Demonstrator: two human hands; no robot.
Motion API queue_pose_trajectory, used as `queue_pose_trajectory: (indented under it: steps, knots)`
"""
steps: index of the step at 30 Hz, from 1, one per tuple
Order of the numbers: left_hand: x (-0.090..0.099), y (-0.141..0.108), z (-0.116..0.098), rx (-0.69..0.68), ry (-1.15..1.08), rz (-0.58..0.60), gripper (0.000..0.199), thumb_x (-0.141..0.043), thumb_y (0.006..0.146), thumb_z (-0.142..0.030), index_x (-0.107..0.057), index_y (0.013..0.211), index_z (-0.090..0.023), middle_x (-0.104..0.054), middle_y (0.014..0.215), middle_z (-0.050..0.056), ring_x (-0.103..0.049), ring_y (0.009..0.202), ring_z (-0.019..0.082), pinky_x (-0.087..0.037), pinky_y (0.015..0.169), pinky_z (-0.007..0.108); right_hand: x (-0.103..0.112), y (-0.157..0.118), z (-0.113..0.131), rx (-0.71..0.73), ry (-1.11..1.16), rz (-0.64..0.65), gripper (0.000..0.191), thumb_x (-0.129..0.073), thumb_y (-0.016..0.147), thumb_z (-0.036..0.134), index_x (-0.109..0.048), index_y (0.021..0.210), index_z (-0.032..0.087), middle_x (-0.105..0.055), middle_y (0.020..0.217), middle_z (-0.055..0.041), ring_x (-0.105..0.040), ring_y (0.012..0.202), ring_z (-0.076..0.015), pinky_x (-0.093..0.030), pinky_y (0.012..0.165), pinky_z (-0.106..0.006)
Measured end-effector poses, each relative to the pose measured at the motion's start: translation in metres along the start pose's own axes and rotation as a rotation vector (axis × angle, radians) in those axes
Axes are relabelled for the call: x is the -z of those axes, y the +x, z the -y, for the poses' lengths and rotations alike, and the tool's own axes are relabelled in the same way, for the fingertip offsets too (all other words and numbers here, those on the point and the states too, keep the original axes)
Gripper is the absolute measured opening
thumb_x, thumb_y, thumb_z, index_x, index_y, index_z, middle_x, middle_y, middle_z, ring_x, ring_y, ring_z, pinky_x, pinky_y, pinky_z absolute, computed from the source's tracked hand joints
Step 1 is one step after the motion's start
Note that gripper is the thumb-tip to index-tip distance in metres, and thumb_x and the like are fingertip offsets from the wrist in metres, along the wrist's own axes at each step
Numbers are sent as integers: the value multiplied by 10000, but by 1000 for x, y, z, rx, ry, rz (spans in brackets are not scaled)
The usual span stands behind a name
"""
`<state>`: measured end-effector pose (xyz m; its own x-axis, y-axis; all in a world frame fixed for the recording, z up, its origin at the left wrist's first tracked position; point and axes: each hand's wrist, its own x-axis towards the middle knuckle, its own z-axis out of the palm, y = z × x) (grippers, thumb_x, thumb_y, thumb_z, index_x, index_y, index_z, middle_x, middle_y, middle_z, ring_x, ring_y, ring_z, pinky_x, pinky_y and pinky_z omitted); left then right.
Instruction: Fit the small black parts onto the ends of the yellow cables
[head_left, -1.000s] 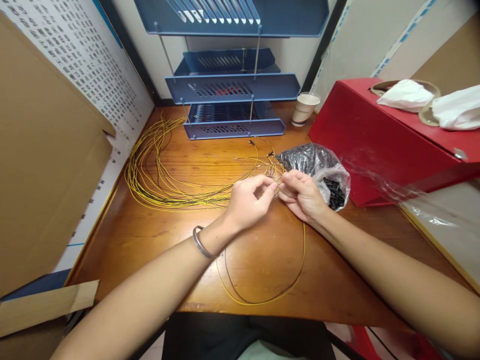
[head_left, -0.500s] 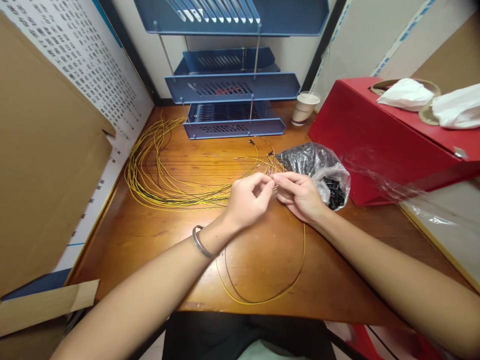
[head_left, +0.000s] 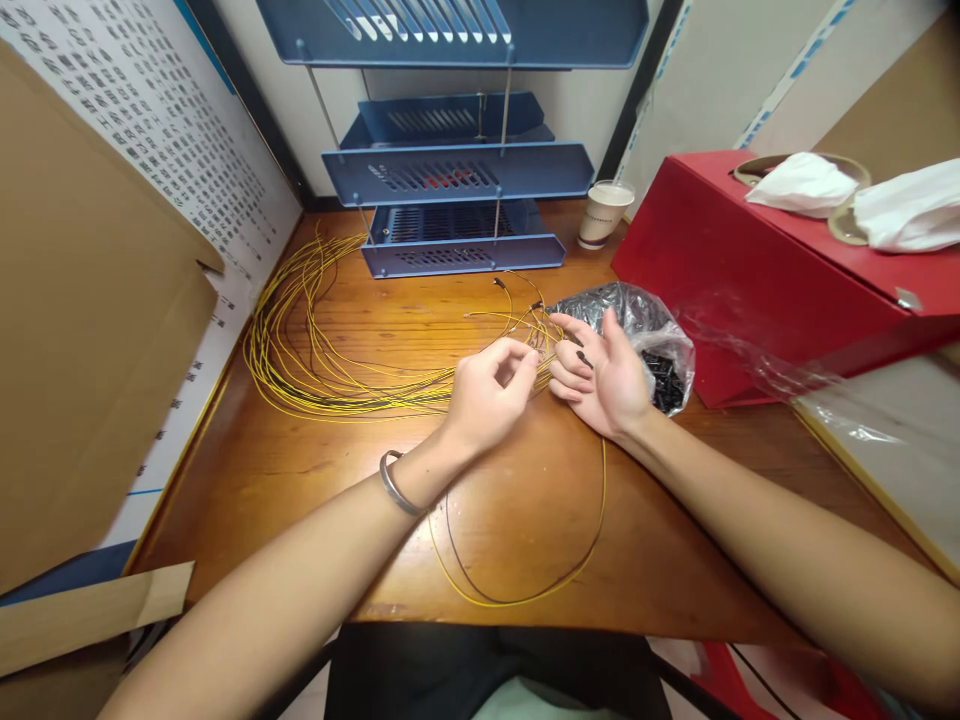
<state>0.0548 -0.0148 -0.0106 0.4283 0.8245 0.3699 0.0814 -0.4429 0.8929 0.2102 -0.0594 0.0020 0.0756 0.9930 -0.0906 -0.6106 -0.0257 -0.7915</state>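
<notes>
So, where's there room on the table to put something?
Bare wood shows between the yellow wire bundle and the left forearm, and between the right forearm and the red box. It's crowded around the hands: wire ends and the plastic bag are bunched there.

Yellow wires (head_left: pixel 375 404) lie looped; black piece (head_left: pixel 584 358) tilts.

A paper cup (head_left: pixel 604 217) stands between a blue rack (head_left: pixel 529 175) and a red box (head_left: pixel 720 250).
</notes>
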Motion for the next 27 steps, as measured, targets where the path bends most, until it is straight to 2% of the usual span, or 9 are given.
queue_pose_trajectory:
  steps: [2, 4, 9, 13, 16, 19, 22, 25, 27]
  knots:
    - [0, 0, 0, -2, -2, -5, 208, -584, 932, -319, -640, 807, -163, -610, 608, -19, -514, 529, 83, -396, 542, 219, 2, -1, 1, -15, 10, 18, 328, -475, 911, 383, -622, 1146, 207, -314, 522, 89, -148, 440, -90, -184, 413, -205]
    - [0, 0, 0, 0, -8, -4, 206, -583, 930, -318, -640, 809, -162, -610, 608, -19, -516, 531, 83, -395, 540, 219, 3, -2, 2, -22, 18, 16, 404, -444, 839, 280, -605, 1203, 208, -323, 535, 81, -150, 449, -97, -186, 418, -202]
    - [0, 0, 0, -1, 1, 0, 214, -583, 931, -322, -644, 801, -162, -618, 612, -17, -534, 541, 86, -398, 546, 222, 3, 1, 2, -69, 1, -39, 542, -490, 749, 111, -590, 1272, 208, -387, 557, 84, -177, 442, -78, -189, 400, -165]
    - [0, 0, -1, -27, 0, 3, 198, -588, 933, -303, -659, 815, -161, -632, 617, -16, -545, 545, 85, -410, 550, 214, 3, 5, 0, -110, 31, -104, 552, -538, 723, 28, -622, 1243, 192, -594, 745, 33, -398, 502, -58, -310, 410, -139]
    - [0, 0, -2, -42, -21, 8, 182, -589, 934, -283, -668, 827, -160, -660, 640, -12, -556, 550, 80, -424, 559, 206, 5, 9, -3, -123, 65, -95, 615, -520, 611, -32, -669, 1170, 178, -684, 927, -26, -621, 742, -105, -510, 567, -187]
    - [0, 0, -2, -46, -17, 4, 175, -592, 932, -279, -673, 832, -160, -682, 669, -4, -559, 560, 81, -436, 577, 208, 8, 11, -5, -124, 67, -78, 656, -490, 506, -87, -702, 1057, 198, -711, 983, -10, -679, 921, -115, -578, 767, -215]
    - [0, 0, -2, -41, -15, 2, 178, -590, 933, -288, -678, 844, -161, -668, 662, -5, -551, 561, 86, -431, 576, 217, 9, 10, -6, -123, 47, -60, 518, -537, 619, -107, -714, 993, 206, -733, 983, 14, -692, 948, -92, -578, 861, -212]
    - [0, 0, -1, -42, -19, 3, 186, -590, 933, -296, -677, 845, -158, -647, 651, -10, -533, 555, 84, -420, 570, 221, 9, 8, -7, -109, 30, -38, 319, -571, 797, -30, -722, 967, 194, -760, 1031, -5, -711, 990, -109, -581, 941, -257]
    - [0, 0, -1, -45, -23, 4, 184, -588, 933, -290, -674, 839, -158, -647, 658, -11, -530, 558, 82, -424, 577, 222, 8, 8, -7, -98, 26, -33, 267, -554, 861, 2, -721, 963, 184, -773, 1061, -26, -722, 1015, -121, -578, 977, -279]
